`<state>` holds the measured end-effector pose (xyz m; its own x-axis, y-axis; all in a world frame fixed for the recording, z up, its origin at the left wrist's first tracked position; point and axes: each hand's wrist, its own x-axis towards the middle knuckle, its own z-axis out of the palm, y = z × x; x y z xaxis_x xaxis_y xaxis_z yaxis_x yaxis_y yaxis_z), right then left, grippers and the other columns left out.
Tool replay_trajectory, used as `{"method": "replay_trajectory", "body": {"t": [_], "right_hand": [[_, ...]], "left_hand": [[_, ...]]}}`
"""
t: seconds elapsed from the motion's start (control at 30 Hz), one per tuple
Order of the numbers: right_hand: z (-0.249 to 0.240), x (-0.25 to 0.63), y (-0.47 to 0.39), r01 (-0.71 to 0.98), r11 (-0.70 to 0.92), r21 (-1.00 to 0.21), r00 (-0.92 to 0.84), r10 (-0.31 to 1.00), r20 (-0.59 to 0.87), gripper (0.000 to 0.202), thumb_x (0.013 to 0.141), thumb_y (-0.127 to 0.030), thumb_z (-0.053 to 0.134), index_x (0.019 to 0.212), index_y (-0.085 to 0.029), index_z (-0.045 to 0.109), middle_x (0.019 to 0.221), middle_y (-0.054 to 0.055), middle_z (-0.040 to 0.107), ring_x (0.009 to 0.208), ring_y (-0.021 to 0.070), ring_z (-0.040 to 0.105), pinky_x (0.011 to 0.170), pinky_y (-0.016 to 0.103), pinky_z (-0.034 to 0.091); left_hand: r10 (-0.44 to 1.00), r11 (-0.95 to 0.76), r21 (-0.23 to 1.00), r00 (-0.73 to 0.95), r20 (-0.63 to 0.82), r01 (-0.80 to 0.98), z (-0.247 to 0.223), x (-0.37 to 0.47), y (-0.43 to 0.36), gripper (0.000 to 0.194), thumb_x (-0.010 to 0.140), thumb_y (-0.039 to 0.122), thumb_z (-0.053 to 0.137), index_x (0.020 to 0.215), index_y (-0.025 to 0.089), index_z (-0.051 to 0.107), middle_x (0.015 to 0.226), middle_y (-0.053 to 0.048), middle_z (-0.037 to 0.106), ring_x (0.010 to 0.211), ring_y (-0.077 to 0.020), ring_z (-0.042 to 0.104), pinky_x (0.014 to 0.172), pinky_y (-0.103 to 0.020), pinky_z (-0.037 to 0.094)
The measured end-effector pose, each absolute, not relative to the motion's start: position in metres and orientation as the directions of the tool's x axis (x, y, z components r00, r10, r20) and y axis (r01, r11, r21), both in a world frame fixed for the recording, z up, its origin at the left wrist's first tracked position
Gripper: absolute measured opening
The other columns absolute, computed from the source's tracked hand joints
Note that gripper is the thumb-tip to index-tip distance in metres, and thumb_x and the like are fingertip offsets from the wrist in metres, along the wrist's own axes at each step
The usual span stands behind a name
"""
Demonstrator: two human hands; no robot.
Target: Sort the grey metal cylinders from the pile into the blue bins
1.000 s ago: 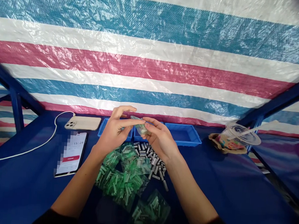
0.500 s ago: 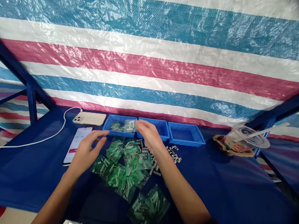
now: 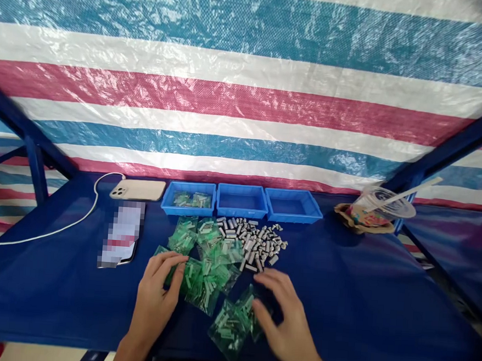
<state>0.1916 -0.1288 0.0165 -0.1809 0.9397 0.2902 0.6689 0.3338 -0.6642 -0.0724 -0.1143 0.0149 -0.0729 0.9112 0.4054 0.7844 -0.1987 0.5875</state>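
Observation:
Several green plastic bags [image 3: 207,277] with small metal parts inside are spread over the middle of the table. My left hand [image 3: 161,285] rests at the left edge of this pile, thumb and fingers apart, touching a bag. On the right, my right hand [image 3: 283,315] has its fingers spread over two nearer bags [image 3: 230,325], the thumb at one bag's edge. A heap of loose silver metal pieces [image 3: 261,245] lies beyond my right hand. The left blue tray [image 3: 187,211] holds some small bags. The middle blue tray [image 3: 241,209] and right blue tray [image 3: 292,214] show nothing inside.
Two phones, a pale one [image 3: 138,190] and one with a lit screen [image 3: 122,232], lie at the left beside a white cable [image 3: 75,223]. A clear plastic cup [image 3: 382,201] in a brown wrapper stands at the right. Behind hangs a striped sheet [image 3: 238,103].
My right hand has come back from the trays to the nearer bags. My left hand has moved down and right to the pile. A clear bag now lies lower in the left tray.

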Motion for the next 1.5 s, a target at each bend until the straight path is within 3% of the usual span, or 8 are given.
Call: {"method": "replay_trajectory", "body": {"t": [0.13, 0.2, 0.43, 0.67, 0.87, 1.0, 1.33, 1.5], "right_hand": [[-0.008, 0.18, -0.166, 0.774, 0.501, -0.387, -0.431, 0.865, 0.257, 0.056, 0.079, -0.049, 0.059, 0.131, -0.03, 0.047, 0.13, 0.013, 0.052, 0.121, 0.0377, 0.047, 0.086, 0.053, 0.048], [-0.009, 0.172, -0.168, 0.797, 0.507, -0.329, -0.464, 0.862, 0.204, 0.061, 0.078, -0.051, 0.059, 0.134, -0.033, 0.043, 0.134, 0.013, 0.048, 0.121, 0.0398, 0.046, 0.085, 0.057, 0.047], [0.001, 0.154, -0.147, 0.81, 0.376, -0.45, -0.346, 0.926, 0.151, 0.038, 0.087, -0.028, 0.05, 0.125, -0.031, 0.048, 0.124, 0.008, 0.054, 0.12, 0.0294, 0.047, 0.091, 0.048, 0.046], [0.003, 0.147, -0.137, 0.768, 0.348, -0.538, -0.272, 0.937, 0.217, 0.03, 0.079, -0.011, 0.049, 0.106, -0.024, 0.052, 0.105, 0.009, 0.053, 0.101, 0.0262, 0.052, 0.081, 0.044, 0.048], [-0.001, 0.14, -0.132, 0.725, 0.356, -0.59, -0.228, 0.932, 0.283, 0.03, 0.072, -0.004, 0.045, 0.095, -0.021, 0.052, 0.096, 0.008, 0.05, 0.089, 0.0234, 0.051, 0.072, 0.037, 0.049], [-0.003, 0.137, -0.133, 0.729, 0.338, -0.595, -0.214, 0.939, 0.27, 0.026, 0.072, -0.003, 0.043, 0.089, -0.02, 0.05, 0.088, 0.007, 0.049, 0.08, 0.022, 0.05, 0.062, 0.033, 0.046], [-0.005, 0.14, -0.132, 0.707, 0.313, -0.634, -0.114, 0.935, 0.335, 0.016, 0.081, -0.009, 0.041, 0.085, -0.019, 0.053, 0.081, 0.005, 0.049, 0.073, 0.0179, 0.052, 0.061, 0.03, 0.047], [-0.002, 0.137, -0.135, 0.761, 0.281, -0.585, -0.109, 0.944, 0.312, 0.014, 0.085, -0.015, 0.044, 0.088, -0.02, 0.056, 0.084, 0.007, 0.054, 0.078, 0.0208, 0.057, 0.063, 0.034, 0.051]], "left_hand": [[0.9, -0.332, 0.534, 0.091, 0.426, 0.777, 0.025, -0.054, -0.092, 0.019, 0.09, 0.027, 0.048, 0.098, 0.022, 0.064, 0.098, -0.007, 0.061, 0.095, -0.0211, 0.059, 0.077, -0.032, 0.052], [0.903, -0.364, 0.522, 0.154, 0.402, 0.771, 0.03, -0.047, -0.084, 0.02, 0.091, 0.026, 0.047, 0.1, 0.022, 0.064, 0.099, -0.008, 0.061, 0.096, -0.0214, 0.058, 0.079, -0.033, 0.052], [0.916, -0.331, 0.537, 0.128, 0.38, 0.776, 0.022, -0.047, -0.089, 0.02, 0.091, 0.026, 0.046, 0.1, 0.022, 0.063, 0.1, -0.007, 0.061, 0.097, -0.0213, 0.058, 0.079, -0.033, 0.052], [0.92, -0.295, 0.497, 0.103, 0.377, 0.816, 0.012, -0.055, -0.105, 0.018, 0.091, 0.026, 0.046, 0.097, 0.023, 0.063, 0.098, -0.007, 0.062, 0.096, -0.0223, 0.058, 0.078, -0.033, 0.05], [0.927, -0.307, 0.322, 0.205, 0.314, 0.896, 0.022, -0.033, -0.074, 0.023, 0.089, 0.03, 0.049, 0.107, 0.021, 0.059, 0.103, -0.009, 0.061, 0.096, -0.0262, 0.056, 0.079, -0.039, 0.048], [0.945, -0.287, 0.246, 0.232, 0.231, 0.926, 0.024, -0.024, -0.055, 0.023, 0.088, 0.033, 0.05, 0.105, 0.02, 0.059, 0.102, -0.01, 0.06, 0.092, -0.0275, 0.057, 0.071, -0.037, 0.048], [0.92, -0.317, 0.409, 0.173, 0.352, 0.855, 0.013, -0.041, -0.056, 0.014, 0.089, 0.026, 0.045, 0.085, 0.02, 0.057, 0.091, -0.005, 0.067, 0.081, -0.0202, 0.064, 0.063, -0.028, 0.046], [0.938, -0.191, 0.613, -0.042, 0.344, 0.766, 0.013, -0.046, -0.056, 0.018, 0.092, 0.034, 0.041, 0.09, 0.02, 0.053, 0.082, -0.004, 0.067, 0.074, -0.0189, 0.065, 0.061, -0.027, 0.047]]}}
